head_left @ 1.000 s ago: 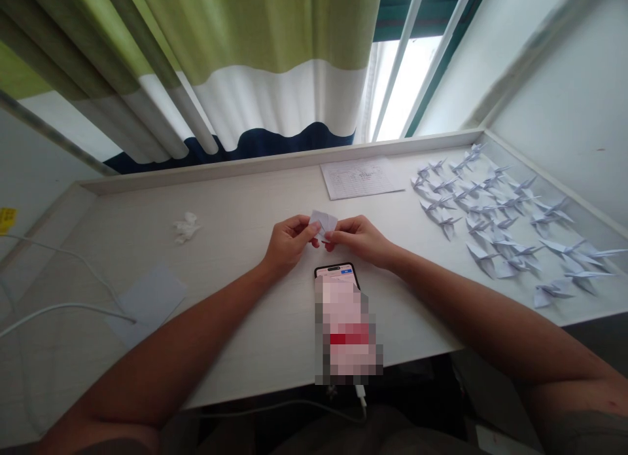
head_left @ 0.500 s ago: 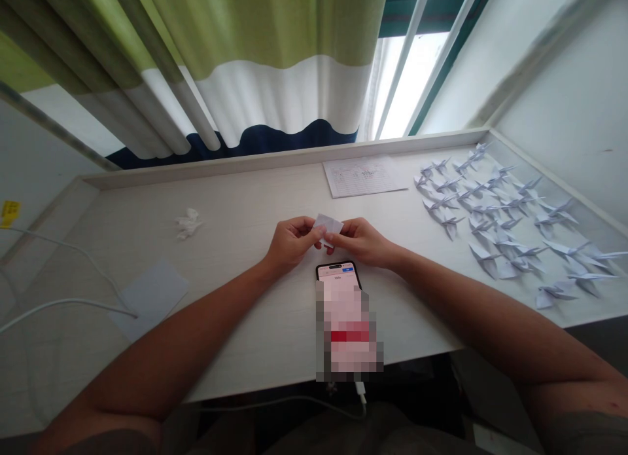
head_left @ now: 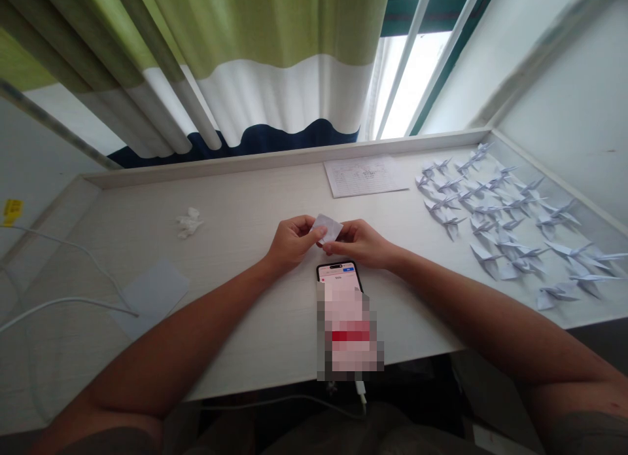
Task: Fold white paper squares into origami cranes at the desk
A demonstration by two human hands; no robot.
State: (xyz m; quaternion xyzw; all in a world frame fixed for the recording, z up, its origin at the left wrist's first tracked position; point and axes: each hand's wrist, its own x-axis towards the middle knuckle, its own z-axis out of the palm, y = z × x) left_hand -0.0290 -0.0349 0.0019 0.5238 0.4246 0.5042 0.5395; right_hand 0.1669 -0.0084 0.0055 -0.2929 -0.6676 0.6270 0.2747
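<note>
A small folded piece of white paper (head_left: 329,228) is held just above the white desk (head_left: 235,245) at its middle. My left hand (head_left: 290,243) pinches its left side with closed fingers. From the right, my right hand (head_left: 360,243) grips the other side, fingers curled. Both hands sit just beyond a phone (head_left: 346,317) that lies flat near the desk's front edge.
Several folded paper cranes (head_left: 495,213) lie spread over the right part of the desk. A printed sheet (head_left: 366,175) lies at the back, a crumpled scrap (head_left: 188,223) to the left, a blank paper square (head_left: 150,294) and white cables (head_left: 63,304) at the far left. Curtains (head_left: 220,69) hang behind.
The paper has been turned slightly between my fingers; both hands stay in nearly the same place.
</note>
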